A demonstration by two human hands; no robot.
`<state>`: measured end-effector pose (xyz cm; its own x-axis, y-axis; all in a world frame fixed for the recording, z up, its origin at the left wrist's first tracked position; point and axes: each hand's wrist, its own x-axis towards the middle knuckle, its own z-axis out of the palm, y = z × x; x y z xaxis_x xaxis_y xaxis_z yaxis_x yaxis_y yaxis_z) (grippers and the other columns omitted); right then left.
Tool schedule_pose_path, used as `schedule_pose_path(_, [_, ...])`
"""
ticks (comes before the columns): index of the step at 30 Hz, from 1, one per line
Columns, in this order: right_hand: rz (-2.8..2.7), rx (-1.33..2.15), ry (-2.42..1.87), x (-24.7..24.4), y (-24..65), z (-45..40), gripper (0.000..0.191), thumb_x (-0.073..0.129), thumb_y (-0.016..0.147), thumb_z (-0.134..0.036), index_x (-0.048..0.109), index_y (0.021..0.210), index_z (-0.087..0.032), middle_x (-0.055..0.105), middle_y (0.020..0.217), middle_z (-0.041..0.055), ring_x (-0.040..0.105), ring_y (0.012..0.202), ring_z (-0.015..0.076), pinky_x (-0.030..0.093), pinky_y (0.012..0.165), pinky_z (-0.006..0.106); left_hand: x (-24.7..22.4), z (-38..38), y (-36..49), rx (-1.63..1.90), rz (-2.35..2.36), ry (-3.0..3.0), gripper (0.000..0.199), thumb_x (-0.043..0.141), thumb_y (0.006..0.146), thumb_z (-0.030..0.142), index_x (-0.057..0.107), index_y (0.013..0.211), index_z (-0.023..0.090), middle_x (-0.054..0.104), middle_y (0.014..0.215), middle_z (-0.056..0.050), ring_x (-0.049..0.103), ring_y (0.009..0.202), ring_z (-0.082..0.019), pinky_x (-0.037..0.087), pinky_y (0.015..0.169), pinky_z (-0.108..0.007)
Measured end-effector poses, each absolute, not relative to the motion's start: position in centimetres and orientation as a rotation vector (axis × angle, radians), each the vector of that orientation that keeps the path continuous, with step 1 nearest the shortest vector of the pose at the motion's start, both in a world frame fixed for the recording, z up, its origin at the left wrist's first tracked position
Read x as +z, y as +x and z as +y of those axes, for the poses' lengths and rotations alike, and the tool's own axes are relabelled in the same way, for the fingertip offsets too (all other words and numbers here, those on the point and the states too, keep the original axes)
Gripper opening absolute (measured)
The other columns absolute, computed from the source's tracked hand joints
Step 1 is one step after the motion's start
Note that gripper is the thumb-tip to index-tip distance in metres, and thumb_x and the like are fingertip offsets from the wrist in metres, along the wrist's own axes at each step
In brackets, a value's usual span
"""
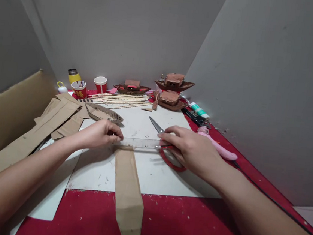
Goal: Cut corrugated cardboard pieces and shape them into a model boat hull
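Note:
My left hand (102,134) pinches the left end of a clear ruler (139,142), which spans across the far end of a cardboard strip (128,182). At the ruler's other end, the fingers of my right hand (188,145) close on it. Scissors with red handles (155,125) are right at my right hand, blades pointing away to the left; whether they are gripped or lie beneath is hidden. Beyond my left hand sits a small cardboard boat hull (104,114).
Thin sticks (121,100) lie behind the white board (161,178). Brown model boats (174,82) stand at the back, with paper cups (100,84) to their left. Cardboard pieces (57,115) are piled left. A pink-handled tool (219,146) with a black cable lies right, below a green-white tube (199,110).

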<state>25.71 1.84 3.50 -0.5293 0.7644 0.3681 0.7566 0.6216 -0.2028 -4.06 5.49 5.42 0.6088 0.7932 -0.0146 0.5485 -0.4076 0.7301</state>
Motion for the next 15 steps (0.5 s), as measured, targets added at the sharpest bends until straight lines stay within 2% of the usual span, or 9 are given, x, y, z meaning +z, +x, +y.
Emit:
schedule_pose_path(3, [-2.325, -0.078, -1.167, 3.5, 24.9, 0.7, 0.027, 0.048, 0.093, -0.022, 0.067, 0.112, -0.019, 0.068, 0.108, 0.0139, 0.066, 0.086, 0.0253, 0.048, 0.066, 0.034, 5.1, 6.4, -4.3, 0.465, 1.089, 1.921, 0.014, 0.066, 0.077, 0.029, 0.072, 0.077, 0.016, 0.061, 0.059, 0.002, 0.050, 0.051, -0.011, 0.039, 0.051, -0.022])
schedule_pose_path(5, [-2.396, 0.114, -0.993, 3.2, 23.8, -0.5, 0.025, 0.048, 0.096, -0.026, 0.066, 0.111, -0.018, 0.070, 0.101, 0.0125, 0.067, 0.087, 0.0226, 0.050, 0.072, 0.032, 4.6, 6.9, -4.5, 0.450, 1.101, 1.804, 0.016, 0.068, 0.077, 0.031, 0.070, 0.077, 0.015, 0.055, 0.055, 0.004, 0.043, 0.045, -0.009, 0.036, 0.046, -0.021])
schedule_pose_path(9, [-2.743, 0.553, -0.772, 2.2, 21.3, -2.4, 0.029, 0.054, 0.094, -0.037, 0.061, 0.117, -0.019, 0.066, 0.113, 0.0122, 0.067, 0.092, 0.0221, 0.051, 0.074, 0.031, 3.0, 7.5, -4.8, 0.442, 1.049, 1.681, 0.016, 0.068, 0.079, 0.032, 0.068, 0.078, 0.016, 0.053, 0.053, 0.005, 0.040, 0.043, -0.007, 0.033, 0.044, -0.020])
schedule_pose_path(15, [-2.848, 0.722, -0.819, 1.1, 20.0, -2.9, 0.048, 0.065, 0.086, -0.037, 0.052, 0.130, -0.024, 0.056, 0.131, 0.0124, 0.066, 0.097, 0.0242, 0.050, 0.070, 0.030, 1.4, 7.8, -4.8, 0.455, 1.021, 1.620, 0.014, 0.065, 0.083, 0.029, 0.067, 0.082, 0.016, 0.051, 0.054, 0.005, 0.037, 0.042, -0.006, 0.031, 0.043, -0.019])
